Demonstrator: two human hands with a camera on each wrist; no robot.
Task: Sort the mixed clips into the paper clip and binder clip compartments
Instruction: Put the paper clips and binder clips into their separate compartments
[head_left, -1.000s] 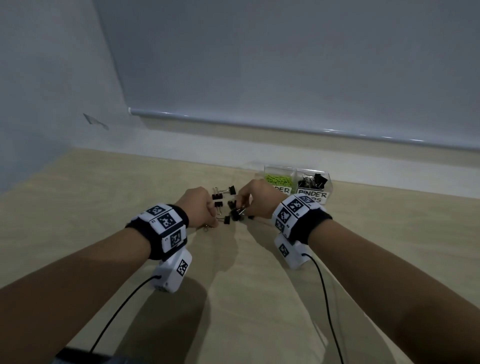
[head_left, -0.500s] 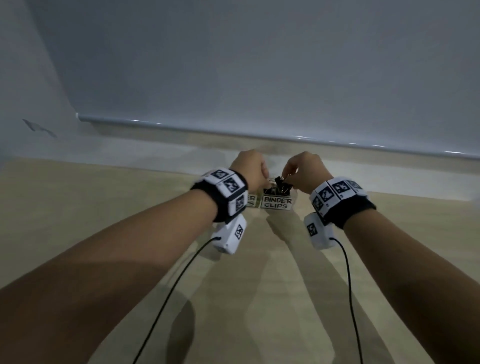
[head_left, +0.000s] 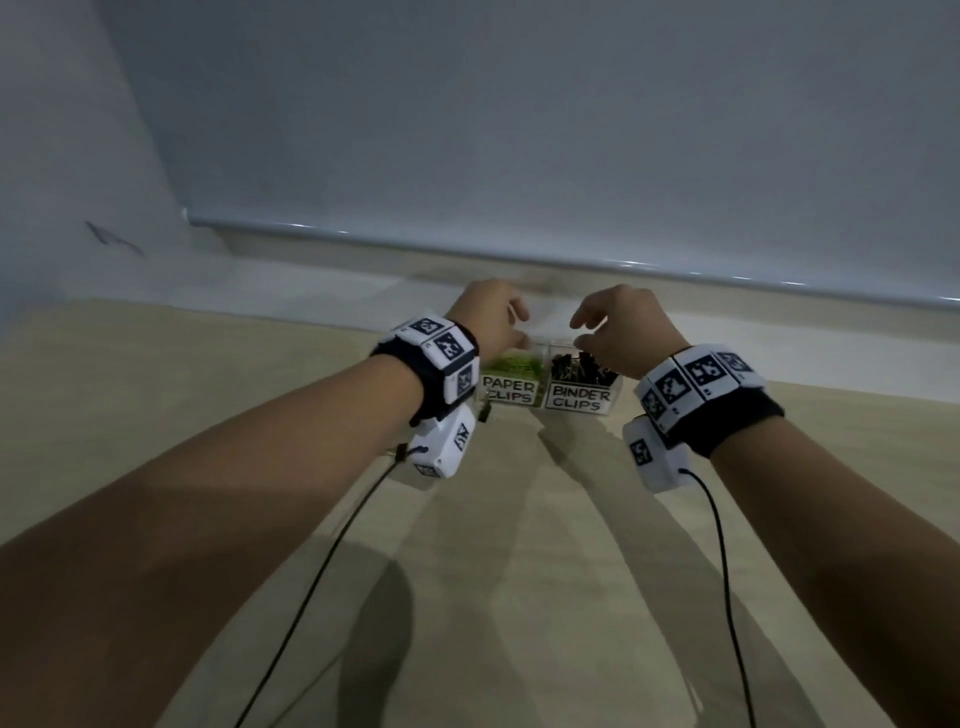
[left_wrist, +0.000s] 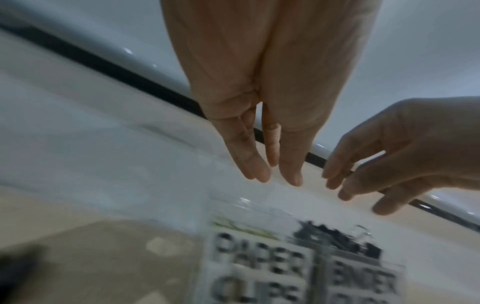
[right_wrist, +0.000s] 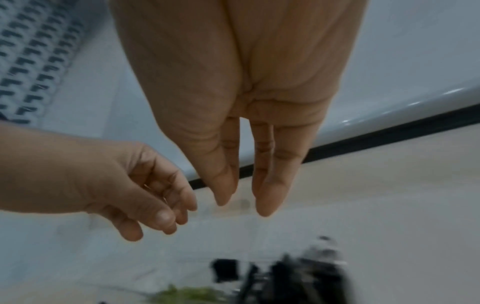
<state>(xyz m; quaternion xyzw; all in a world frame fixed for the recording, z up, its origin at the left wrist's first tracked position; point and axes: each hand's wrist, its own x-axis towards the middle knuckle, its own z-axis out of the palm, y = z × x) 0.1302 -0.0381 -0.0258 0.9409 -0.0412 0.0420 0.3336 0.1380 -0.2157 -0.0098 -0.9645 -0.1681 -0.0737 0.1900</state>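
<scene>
A clear two-part box (head_left: 621, 387) stands at the table's far edge. Its left compartment, labelled PAPER CLIPS (head_left: 508, 391), holds green paper clips (head_left: 511, 364). The right one, labelled BINDER CLIPS (head_left: 581, 399), holds black binder clips (head_left: 574, 365). My left hand (head_left: 514, 326) hovers above the paper clip side and my right hand (head_left: 583, 332) above the binder clip side. In the wrist views the left hand (left_wrist: 276, 178) and right hand (right_wrist: 242, 205) have straight fingers and hold nothing. The binder clips (right_wrist: 293, 277) lie blurred below the right hand.
The pale wooden table (head_left: 467, 571) ends at a white sill (head_left: 311, 291) under a grey blind. A small dark clip-like thing (head_left: 485, 413) peeks out beside my left wrist camera. Black cables trail from both wrists toward me.
Half a second ago my right hand held a black binder clip over the binder clip compartment, with the left hand curled beside it. Now both hands have spread their fingers and hold nothing.
</scene>
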